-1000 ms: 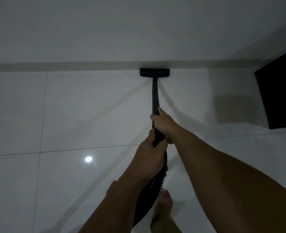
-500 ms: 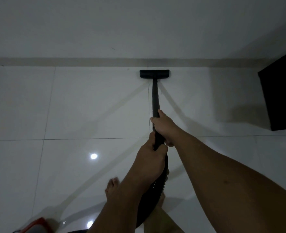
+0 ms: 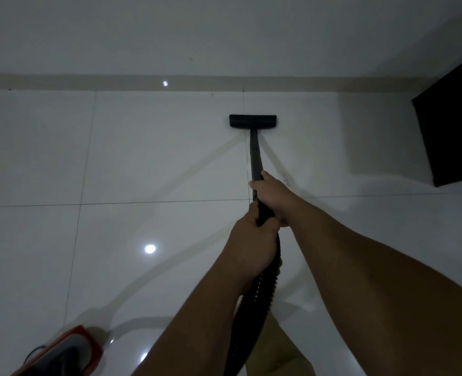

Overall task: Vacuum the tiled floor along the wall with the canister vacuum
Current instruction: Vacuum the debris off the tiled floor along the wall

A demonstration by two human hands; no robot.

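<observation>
A black floor nozzle [image 3: 252, 122] rests flat on the glossy white tiled floor [image 3: 148, 164], a short gap away from the beige skirting [image 3: 116, 82] of the wall. Its black wand [image 3: 255, 156] runs back toward me. My right hand [image 3: 272, 195] grips the wand higher up, and my left hand [image 3: 253, 241] is closed around it just behind, where the ribbed black hose [image 3: 257, 299] begins. The red and black canister [image 3: 69, 351] sits at the bottom left, partly cut off by the frame.
A dark cabinet or box [image 3: 452, 126] stands against the wall on the right. My bare leg [image 3: 276, 348] shows under the hose. Ceiling lights reflect as bright spots on the tiles.
The nozzle has been pulled back from the skirting, which it touched a second ago. The view has drawn back, and the red canister has come into sight at the bottom left.
</observation>
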